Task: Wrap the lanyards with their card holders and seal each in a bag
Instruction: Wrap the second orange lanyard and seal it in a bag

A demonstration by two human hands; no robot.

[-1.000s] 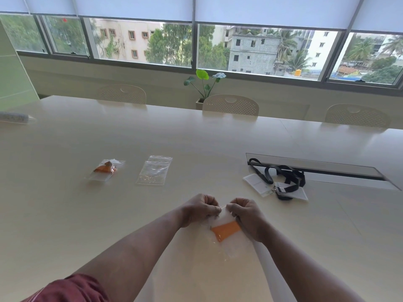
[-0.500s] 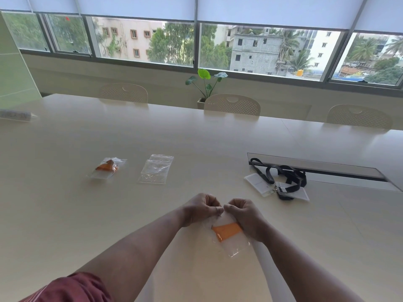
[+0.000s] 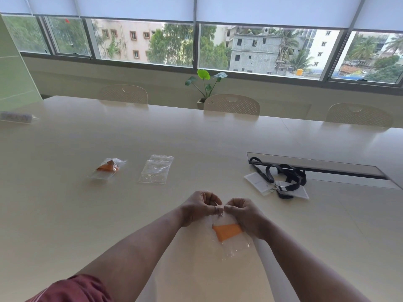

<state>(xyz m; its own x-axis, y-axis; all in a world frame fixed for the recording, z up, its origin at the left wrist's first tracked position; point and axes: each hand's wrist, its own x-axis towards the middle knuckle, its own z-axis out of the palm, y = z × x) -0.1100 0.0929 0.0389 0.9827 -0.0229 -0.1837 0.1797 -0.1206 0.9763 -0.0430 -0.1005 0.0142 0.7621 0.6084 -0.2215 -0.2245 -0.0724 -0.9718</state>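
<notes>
A clear bag holding an orange lanyard hangs near the table's front edge, its top pinched. Far left lies a filled bag with an orange bundle inside; just beside it an empty clear bag lies flat. To the right, black lanyards sprawl tangled over their white card holders.

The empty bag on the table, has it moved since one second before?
No. The empty bag lies beside the filled orange bag as before; only the camera shifted.

Bright daylight from windows, table glare, edges perhaps slightly bowed
</notes>
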